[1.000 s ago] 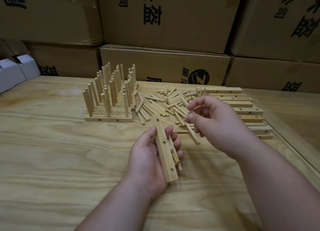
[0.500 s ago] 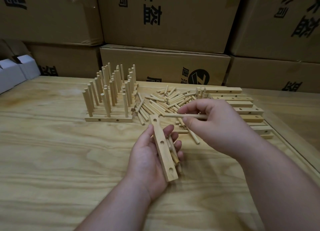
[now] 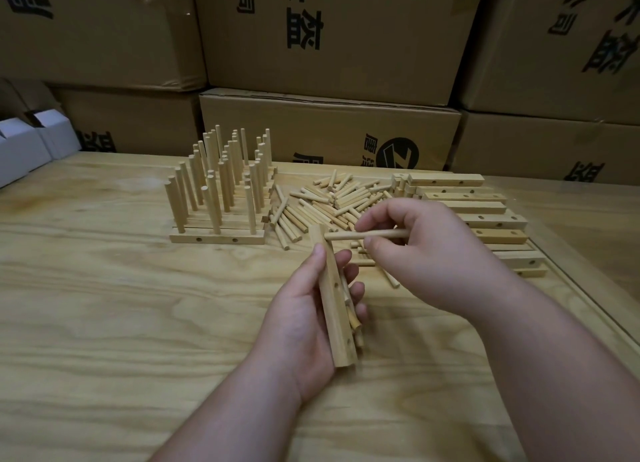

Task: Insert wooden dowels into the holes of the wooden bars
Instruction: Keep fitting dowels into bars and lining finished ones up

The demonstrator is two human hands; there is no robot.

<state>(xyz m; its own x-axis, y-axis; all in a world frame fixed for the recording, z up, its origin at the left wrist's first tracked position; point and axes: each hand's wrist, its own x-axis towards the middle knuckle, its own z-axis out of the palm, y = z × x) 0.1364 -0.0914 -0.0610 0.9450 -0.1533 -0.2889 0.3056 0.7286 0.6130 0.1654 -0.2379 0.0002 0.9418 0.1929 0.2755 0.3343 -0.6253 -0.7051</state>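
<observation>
My left hand [image 3: 304, 323] grips a wooden bar [image 3: 334, 309] that points away from me, with holes showing along its right side. A few spare dowels [image 3: 353, 318] lie tucked between the bar and my fingers. My right hand [image 3: 422, 250] pinches a single dowel [image 3: 363, 235] held level, and its left tip touches the bar's far end. Loose dowels [image 3: 332, 202] lie in a heap on the table behind my hands. To the right of them sits a stack of empty bars [image 3: 478, 216].
Several finished bars with upright dowels [image 3: 221, 198] stand at the back left of the wooden table [image 3: 121, 306]. Cardboard boxes [image 3: 329, 129] wall off the back. White boxes [image 3: 31, 143] sit at the far left. The table's right edge [image 3: 588, 299] runs close by.
My right hand turned its dowel from hanging down to level and moved it left to the far end of the bar. My left hand rolled the bar so its holes face right.
</observation>
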